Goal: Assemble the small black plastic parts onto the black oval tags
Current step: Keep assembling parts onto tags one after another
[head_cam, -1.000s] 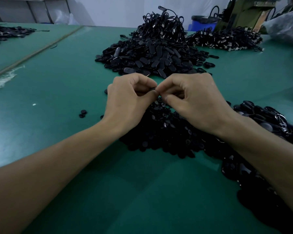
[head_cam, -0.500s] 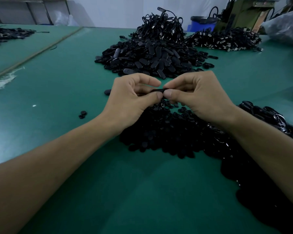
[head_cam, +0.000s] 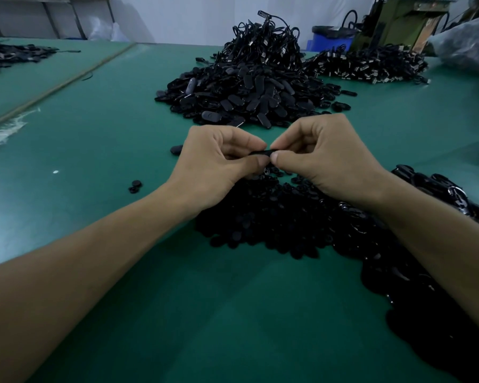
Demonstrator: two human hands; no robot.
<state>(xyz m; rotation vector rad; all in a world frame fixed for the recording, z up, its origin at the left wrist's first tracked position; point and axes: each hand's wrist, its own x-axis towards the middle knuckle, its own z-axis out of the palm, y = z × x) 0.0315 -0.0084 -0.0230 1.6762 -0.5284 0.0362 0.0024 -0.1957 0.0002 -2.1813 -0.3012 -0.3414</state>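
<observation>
Both hands meet over the green table, pinching one black oval tag (head_cam: 261,153) between thumbs and forefingers. My left hand (head_cam: 213,164) holds its left end and my right hand (head_cam: 324,158) holds its right end; most of the tag is hidden by the fingers. Whether a small part sits on it cannot be told. Under and just behind my hands lies a low heap of small black plastic parts (head_cam: 274,217). Farther back rises a large pile of black oval tags (head_cam: 241,95).
A mound of black cords with metal ends (head_cam: 266,42) tops the far pile, with another cord spread (head_cam: 368,66) to its right. Dark parts (head_cam: 432,272) trail along my right forearm. Two loose small parts (head_cam: 135,186) and one stray tag (head_cam: 176,149) lie left.
My hands rose slightly and their fingertips drew a little apart, so the black tag between them shows more than a second ago. The piles have not moved.
</observation>
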